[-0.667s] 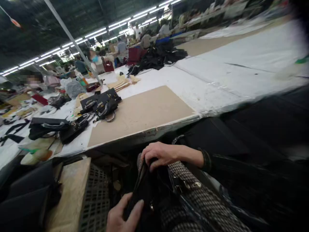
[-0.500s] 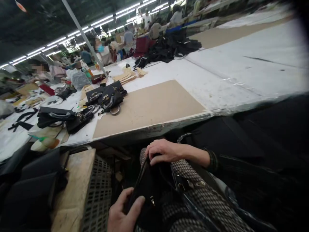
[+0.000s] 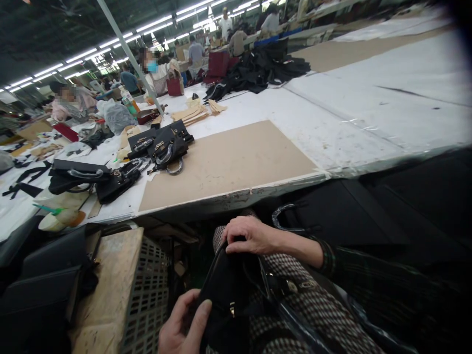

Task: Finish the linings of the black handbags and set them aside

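Cloth in a black-and-white check (image 3: 317, 305) covers the person's lap, and a black, soft-sided bag (image 3: 219, 287) lies across it, just below the front edge of a broad white surface (image 3: 295, 118); the lap appears to serve as a bench, leaving both hands free for the bag's edge. The left hand (image 3: 180, 324) grips the near left side, thumb laid over the panel and fingers passing behind, where their tips are hidden; this looks like a steadying hold. The right hand (image 3: 247, 235), curled with its back uppermost, pinches the far end of the same edge, so the two holds well apart probably keep that side stretched and stop it folding. A small gold-coloured metal fitting (image 3: 232, 309) sits on the panel between them, touched by neither hand. Beside the left hand stands a grey lattice-sided plastic crate (image 3: 149, 290) topped by a worn tan board (image 3: 110, 280), with flat black panels (image 3: 44, 300) next to it, presumably placed within easy reach. On the surface, black handbags with clear-wrapped handles (image 3: 158, 142) cluster beside a flat brown sheet (image 3: 228, 157); the wrapping seems meant to guard the handles against scuffs, while the sheet perhaps protects the surface beneath.
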`<state>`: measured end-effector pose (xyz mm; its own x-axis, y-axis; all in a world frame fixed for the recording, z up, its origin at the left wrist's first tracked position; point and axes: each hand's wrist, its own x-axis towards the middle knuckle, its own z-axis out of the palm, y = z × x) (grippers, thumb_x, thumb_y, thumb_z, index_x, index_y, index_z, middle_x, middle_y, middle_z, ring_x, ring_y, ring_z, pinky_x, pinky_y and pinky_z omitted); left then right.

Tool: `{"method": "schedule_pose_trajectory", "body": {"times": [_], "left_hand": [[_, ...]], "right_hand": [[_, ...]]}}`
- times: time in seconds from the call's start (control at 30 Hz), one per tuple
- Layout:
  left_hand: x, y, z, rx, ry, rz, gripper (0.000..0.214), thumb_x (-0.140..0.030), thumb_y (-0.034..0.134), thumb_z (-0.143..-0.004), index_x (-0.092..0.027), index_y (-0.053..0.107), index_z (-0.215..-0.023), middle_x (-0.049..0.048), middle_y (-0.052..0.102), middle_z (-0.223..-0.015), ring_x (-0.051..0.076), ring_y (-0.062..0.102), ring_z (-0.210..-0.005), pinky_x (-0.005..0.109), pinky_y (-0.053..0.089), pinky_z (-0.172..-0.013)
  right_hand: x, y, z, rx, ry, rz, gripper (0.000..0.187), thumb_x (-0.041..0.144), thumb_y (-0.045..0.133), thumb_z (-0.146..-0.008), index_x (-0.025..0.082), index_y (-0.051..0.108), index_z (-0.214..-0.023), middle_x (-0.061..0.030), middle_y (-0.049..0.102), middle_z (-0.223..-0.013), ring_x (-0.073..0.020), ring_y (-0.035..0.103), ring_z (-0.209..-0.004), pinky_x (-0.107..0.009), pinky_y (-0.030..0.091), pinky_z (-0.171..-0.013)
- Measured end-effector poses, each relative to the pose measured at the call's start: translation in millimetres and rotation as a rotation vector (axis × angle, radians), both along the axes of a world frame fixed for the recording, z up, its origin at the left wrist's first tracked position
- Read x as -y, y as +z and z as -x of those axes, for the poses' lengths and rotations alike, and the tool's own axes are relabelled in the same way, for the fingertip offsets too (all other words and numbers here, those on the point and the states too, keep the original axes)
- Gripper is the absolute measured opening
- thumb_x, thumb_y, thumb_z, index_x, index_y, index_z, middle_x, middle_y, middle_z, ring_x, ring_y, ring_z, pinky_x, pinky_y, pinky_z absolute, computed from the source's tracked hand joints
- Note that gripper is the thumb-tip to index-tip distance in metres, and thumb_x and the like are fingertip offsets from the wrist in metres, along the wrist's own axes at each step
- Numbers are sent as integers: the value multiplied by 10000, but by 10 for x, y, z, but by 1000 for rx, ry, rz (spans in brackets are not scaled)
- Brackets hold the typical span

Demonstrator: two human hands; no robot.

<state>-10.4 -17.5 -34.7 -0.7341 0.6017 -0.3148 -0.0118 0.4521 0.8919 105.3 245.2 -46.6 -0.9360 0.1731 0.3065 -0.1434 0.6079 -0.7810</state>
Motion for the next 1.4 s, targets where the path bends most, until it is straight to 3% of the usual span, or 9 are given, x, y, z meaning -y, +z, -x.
{"method": "schedule_pose_trajectory", "body": {"times": [0.23, 0.43, 0.57, 0.87, 1.1, 1.3, 1.4], "left_hand": [[-39, 30, 22, -135, 103, -81, 450, -472, 814, -657, -175, 649, -951, 61, 746, -894, 211, 718, -845, 258, 582, -762], [-3, -28, 48, -470, -96, -99, 189, -401, 694, -818, -231, 707, -899, 34, 714, -1055, 185, 671, -987, 248, 497, -928], [-12, -61, 58, -642, -173, -101, 143, -357, 650, -861, -254, 733, -915, 28, 709, -1068, 180, 667, -983, 253, 473, -941], [-207, 28, 6, -633, -240, -28, 367, -547, 638, -818, -217, 670, -661, 66, 723, -1007, 215, 686, -921, 260, 513, -825], [-298, 131, -120, -615, -156, 4, 430, -621, 643, -772, -232, 628, -589, 57, 744, -929, 211, 690, -789, 243, 528, -733], [-293, 146, -136, -579, -147, -8, 440, -640, 657, -746, -232, 630, -582, 66, 746, -926, 220, 695, -803, 252, 534, -757], [-268, 116, -126, -560, -164, -18, 432, -631, 669, -741, -232, 628, -581, 65, 748, -930, 225, 701, -813, 263, 538, -786]], "right_hand": [[-29, -27, 33, -20, 96, 27, 189, 337, 683, -852, 177, 660, -753, -36, 706, -1060, -157, 626, -985, -300, 451, -903], [-94, 30, 16, -1, 249, -24, 204, 366, 690, -843, 179, 678, -762, -58, 638, -1225, -194, 578, -1094, -341, 426, -957], [-110, 61, 15, -7, 286, -48, 222, 381, 702, -830, 178, 677, -746, -61, 625, -1248, -203, 569, -1107, -350, 423, -958], [-78, 53, -63, -55, 207, -11, 232, 357, 656, -871, 170, 626, -736, -58, 648, -1238, -190, 572, -1107, -347, 426, -948], [-87, 153, -51, -118, 387, -117, 202, 306, 649, -883, 189, 576, -737, -23, 662, -1243, -170, 518, -1208, -372, 295, -1040], [-62, 132, 11, -78, 410, -220, 211, 364, 618, -906, 203, 583, -775, 9, 676, -1219, -160, 538, -1123, -361, 273, -1006], [-9, 84, 59, -33, 345, -262, 197, 396, 591, -920, 212, 626, -857, -9, 727, -1013, -141, 592, -950, -352, 292, -980]]}}
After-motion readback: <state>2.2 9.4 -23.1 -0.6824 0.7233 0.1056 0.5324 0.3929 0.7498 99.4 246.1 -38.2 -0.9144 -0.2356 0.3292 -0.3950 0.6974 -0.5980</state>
